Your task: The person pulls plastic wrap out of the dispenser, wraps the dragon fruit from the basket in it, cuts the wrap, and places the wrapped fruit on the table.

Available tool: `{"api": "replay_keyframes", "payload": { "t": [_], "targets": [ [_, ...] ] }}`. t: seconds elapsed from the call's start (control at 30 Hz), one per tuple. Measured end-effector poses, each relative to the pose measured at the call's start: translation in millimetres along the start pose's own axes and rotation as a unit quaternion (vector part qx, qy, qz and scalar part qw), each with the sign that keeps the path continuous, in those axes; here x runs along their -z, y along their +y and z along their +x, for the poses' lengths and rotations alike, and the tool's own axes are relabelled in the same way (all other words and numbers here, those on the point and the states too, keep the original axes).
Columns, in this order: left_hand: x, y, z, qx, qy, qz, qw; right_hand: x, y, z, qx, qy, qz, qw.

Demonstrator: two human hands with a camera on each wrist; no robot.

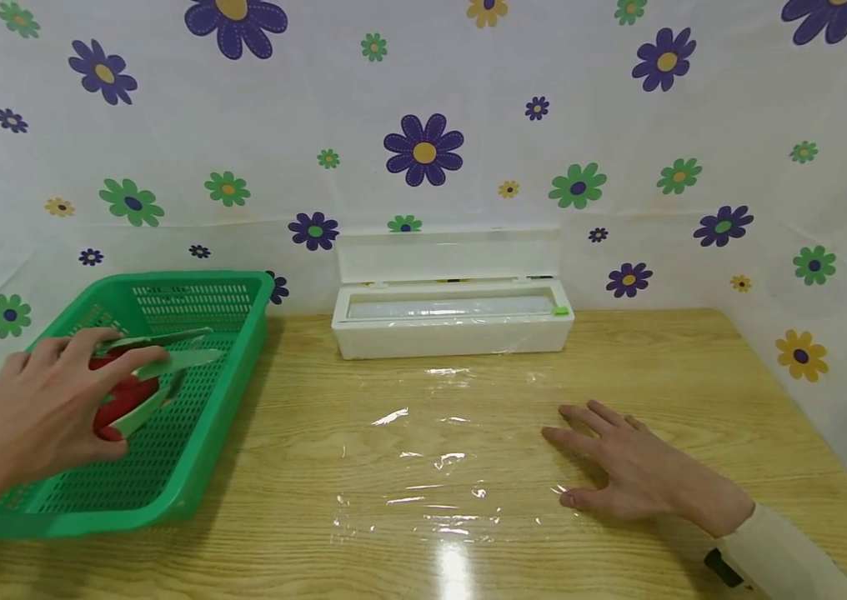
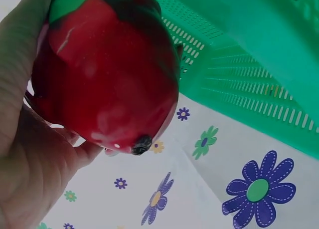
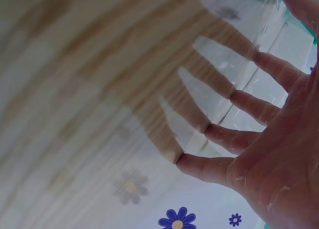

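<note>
My left hand [image 1: 56, 400] grips a red dragon fruit [image 1: 122, 402] with green scales, held over the green plastic basket [image 1: 207, 462]. In the left wrist view the fruit's smooth red skin and dark stem end [image 2: 142, 144] face the camera, the thumb and fingers around its side. On the right, my right hand [image 1: 633, 471] has its fingers spread and its fingertips on the table surface, at the right side of a sheet of clear cling film [image 1: 431, 475] laid flat. The right wrist view shows those fingertips [image 3: 192, 161] touching a glossy, reflecting surface.
A white cling film box [image 1: 453, 337] stands at the back of the wooden table [image 1: 664, 358], lid raised, with a film roll [image 1: 449, 308] inside and a green tab [image 1: 560, 311] at its right end. A flower-patterned sheet [image 1: 483, 183] hangs behind.
</note>
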State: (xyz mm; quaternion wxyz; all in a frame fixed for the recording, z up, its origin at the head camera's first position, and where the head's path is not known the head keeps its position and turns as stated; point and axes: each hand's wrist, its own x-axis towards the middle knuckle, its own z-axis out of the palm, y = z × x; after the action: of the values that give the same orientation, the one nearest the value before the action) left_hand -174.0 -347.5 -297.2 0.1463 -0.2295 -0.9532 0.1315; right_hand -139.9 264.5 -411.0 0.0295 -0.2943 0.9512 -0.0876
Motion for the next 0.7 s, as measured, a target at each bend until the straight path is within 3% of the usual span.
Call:
{"api": "replay_keyframes", "payload": {
  "t": [0.2, 0.47, 0.7],
  "targets": [
    [6.9, 4.9, -1.5, 0.010, 0.001, -0.014, 0.9998, -0.1, 0.2, 0.6, 0.004, 0.009, -0.003, 1.000],
    [12.3, 8.3, -6.4, 0.022, 0.044, -0.032, 0.9983, 0.0, 1.0, 0.1, 0.009, 0.008, -0.005, 1.000],
    [17.7, 14.0, -7.5, -0.002, 0.080, -0.047, 0.9957, 0.1, 0.7, -0.3, 0.009, 0.002, 0.001, 1.000]
  ]
}}
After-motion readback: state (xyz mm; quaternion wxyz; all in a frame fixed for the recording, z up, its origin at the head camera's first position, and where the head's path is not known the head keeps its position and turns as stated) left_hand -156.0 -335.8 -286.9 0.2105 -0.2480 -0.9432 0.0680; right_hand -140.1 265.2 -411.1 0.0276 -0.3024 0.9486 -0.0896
